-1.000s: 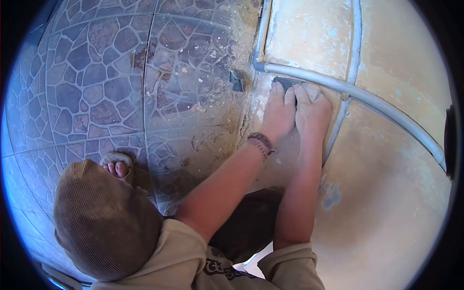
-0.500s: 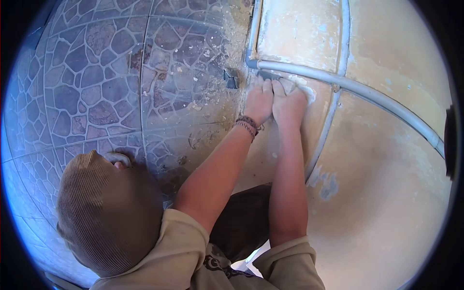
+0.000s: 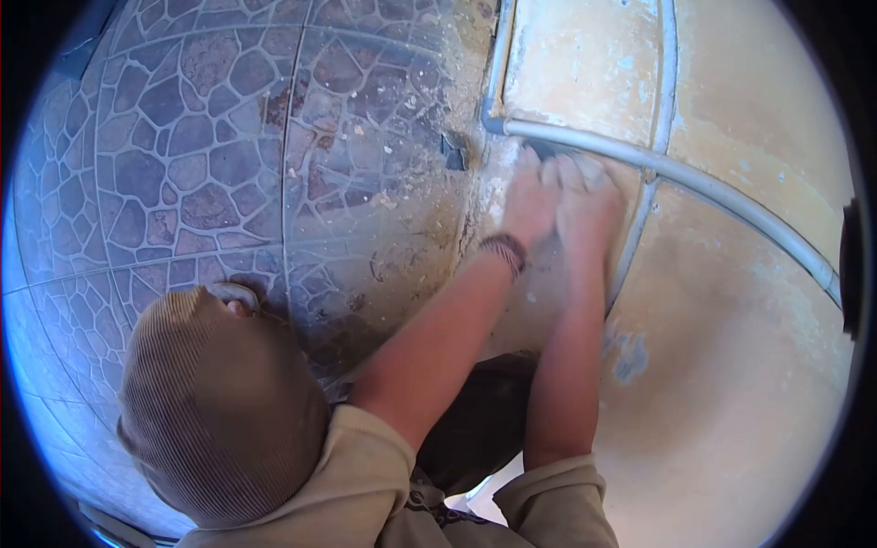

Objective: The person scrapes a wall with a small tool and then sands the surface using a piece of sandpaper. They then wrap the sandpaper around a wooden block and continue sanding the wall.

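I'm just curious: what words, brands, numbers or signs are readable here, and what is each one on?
Readable text: none.
Too blurred to read: the dark print on the front of the shirt; I can't tell whether it is lettering or a pattern.
No lettering shows on the long pipe, the wall, the floor tiles or the bracelet by the left hand.

Floor [image 3: 210, 164] left, wall [image 3: 731, 365] right, pipe [image 3: 594, 143] across wall, left hand [image 3: 530, 201] beside right hand [image 3: 586, 205] near pipe
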A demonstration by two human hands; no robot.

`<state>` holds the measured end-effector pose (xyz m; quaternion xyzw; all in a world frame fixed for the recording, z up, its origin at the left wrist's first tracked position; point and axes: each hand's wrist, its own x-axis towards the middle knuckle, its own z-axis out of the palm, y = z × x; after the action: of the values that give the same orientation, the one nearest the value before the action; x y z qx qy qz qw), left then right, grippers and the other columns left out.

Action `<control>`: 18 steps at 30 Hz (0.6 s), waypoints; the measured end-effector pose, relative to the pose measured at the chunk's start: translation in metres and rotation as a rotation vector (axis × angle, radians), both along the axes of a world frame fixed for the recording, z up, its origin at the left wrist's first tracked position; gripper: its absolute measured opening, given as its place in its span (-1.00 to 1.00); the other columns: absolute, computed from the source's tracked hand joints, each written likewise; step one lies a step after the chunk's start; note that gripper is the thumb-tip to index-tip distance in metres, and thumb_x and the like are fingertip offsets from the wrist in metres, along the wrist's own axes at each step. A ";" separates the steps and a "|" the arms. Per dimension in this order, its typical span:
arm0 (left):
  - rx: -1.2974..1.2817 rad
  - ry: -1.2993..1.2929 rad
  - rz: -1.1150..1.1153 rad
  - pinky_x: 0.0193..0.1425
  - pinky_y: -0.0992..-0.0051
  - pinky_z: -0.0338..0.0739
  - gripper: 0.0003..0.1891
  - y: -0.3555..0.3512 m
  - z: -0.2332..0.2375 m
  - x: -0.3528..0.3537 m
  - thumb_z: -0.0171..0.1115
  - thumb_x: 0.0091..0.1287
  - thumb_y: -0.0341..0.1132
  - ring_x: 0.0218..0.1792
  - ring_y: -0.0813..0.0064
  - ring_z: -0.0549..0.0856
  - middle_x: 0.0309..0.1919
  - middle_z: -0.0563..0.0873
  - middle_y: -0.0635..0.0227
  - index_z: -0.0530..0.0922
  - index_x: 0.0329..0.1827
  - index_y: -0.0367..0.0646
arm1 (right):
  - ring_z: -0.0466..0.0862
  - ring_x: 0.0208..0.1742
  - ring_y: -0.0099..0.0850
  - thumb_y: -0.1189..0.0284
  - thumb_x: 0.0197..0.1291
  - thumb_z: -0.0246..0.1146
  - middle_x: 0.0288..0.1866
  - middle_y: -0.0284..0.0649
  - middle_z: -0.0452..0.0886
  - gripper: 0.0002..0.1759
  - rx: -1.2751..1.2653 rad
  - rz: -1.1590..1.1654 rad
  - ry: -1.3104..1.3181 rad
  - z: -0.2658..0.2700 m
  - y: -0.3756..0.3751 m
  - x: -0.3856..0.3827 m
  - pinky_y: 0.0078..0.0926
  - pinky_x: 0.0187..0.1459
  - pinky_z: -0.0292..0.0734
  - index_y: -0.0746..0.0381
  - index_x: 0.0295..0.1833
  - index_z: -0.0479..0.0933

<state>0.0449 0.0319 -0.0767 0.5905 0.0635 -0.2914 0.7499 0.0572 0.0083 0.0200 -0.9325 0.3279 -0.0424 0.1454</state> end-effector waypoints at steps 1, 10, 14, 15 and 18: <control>0.018 -0.058 -0.002 0.55 0.28 0.15 -0.49 -0.003 -0.006 0.002 -0.20 0.52 -0.19 0.46 -0.05 0.29 0.41 0.29 -0.28 0.35 0.40 -0.34 | 0.75 -0.13 -0.10 0.22 0.21 0.30 -0.18 0.09 0.73 -0.64 -0.118 -0.003 0.060 -0.007 0.002 -0.003 -0.29 0.00 0.59 0.32 -0.11 0.69; -0.175 0.103 0.041 0.59 0.18 0.01 -0.36 0.011 0.044 0.009 -0.18 0.51 -0.08 0.47 -0.19 0.20 0.38 0.30 -0.36 0.30 0.36 -0.57 | 0.72 -0.20 0.01 0.24 0.21 0.29 -0.28 0.06 0.72 -0.65 -0.190 0.059 -0.091 0.020 0.004 -0.008 -0.20 -0.06 0.61 0.34 -0.17 0.69; -0.178 0.004 -0.090 0.60 0.21 0.02 -0.33 0.022 0.046 0.012 -0.18 0.51 -0.05 0.48 -0.17 0.21 0.39 0.29 -0.34 0.25 0.38 -0.59 | 0.72 -0.23 0.02 0.22 0.18 0.31 -0.29 0.04 0.73 -0.65 -0.338 0.094 -0.026 0.035 -0.002 -0.016 -0.16 -0.11 0.60 0.34 -0.21 0.69; -0.138 -0.003 -0.068 0.58 0.21 0.04 -0.33 0.021 0.065 0.009 -0.18 0.51 -0.04 0.48 -0.16 0.21 0.41 0.28 -0.31 0.24 0.40 -0.55 | 0.72 -0.23 0.03 0.21 0.18 0.31 -0.29 0.04 0.73 -0.65 -0.360 0.112 -0.003 0.040 -0.008 -0.015 -0.16 -0.11 0.60 0.33 -0.22 0.69; -0.132 0.013 0.015 0.60 0.25 0.01 -0.30 0.011 0.083 -0.006 -0.23 0.51 0.00 0.53 -0.07 0.13 0.49 0.17 -0.25 0.18 0.46 -0.51 | 0.72 -0.21 0.03 0.20 0.16 0.32 -0.26 0.06 0.73 -0.64 -0.278 0.115 0.022 0.036 -0.018 -0.014 -0.16 -0.10 0.60 0.33 -0.21 0.69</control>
<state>0.0390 0.0427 0.0067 0.5375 0.0536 -0.2935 0.7887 0.0436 -0.0095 0.0557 -0.9612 0.2667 -0.0689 0.0137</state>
